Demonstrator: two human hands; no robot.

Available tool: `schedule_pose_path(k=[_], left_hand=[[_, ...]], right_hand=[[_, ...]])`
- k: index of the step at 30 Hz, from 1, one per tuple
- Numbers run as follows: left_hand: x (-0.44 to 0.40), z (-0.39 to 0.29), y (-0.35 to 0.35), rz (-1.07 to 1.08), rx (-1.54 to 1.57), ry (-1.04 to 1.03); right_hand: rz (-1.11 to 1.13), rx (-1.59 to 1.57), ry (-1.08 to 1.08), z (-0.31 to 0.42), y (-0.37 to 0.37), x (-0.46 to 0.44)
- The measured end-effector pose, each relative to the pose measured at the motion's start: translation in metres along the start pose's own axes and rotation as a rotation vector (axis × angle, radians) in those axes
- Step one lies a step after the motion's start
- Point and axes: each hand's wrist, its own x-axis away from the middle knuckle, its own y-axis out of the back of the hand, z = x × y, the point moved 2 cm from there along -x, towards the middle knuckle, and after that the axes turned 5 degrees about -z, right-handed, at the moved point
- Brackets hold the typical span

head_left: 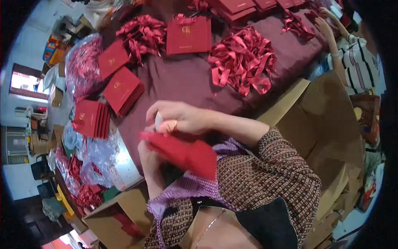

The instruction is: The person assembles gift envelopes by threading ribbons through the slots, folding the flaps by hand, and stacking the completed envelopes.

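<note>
A red bag or folder (186,155), blurred by motion, is held in front of my chest. My left hand (148,159) is closed on its left end, with the fingers partly hidden behind it. Just above that end is my right hand (176,118), fingers curled together around a small white thing (158,120) that I cannot make out. Beyond my hands, a stack of red bags with gold print (121,90) lies on the dark red cloth (178,83), and another stack (89,118) leans to its left. A heap of red ribbons (242,60) lies farther right.
A single red bag (188,35) and a second ribbon heap (143,35) lie at the far side. Clear plastic wrap (97,166) is at the left. A large cardboard box (327,120) stands at the right. A co-worker's hands (325,25) are at the top right.
</note>
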Motion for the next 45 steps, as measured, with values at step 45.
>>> schedule_pose_path(k=[45], left_hand=[[-0.016,0.018,0.068,-0.573,-0.117,0.227]], right_hand=[[0.204,0.711,-0.019,0.018,0.043,0.044]])
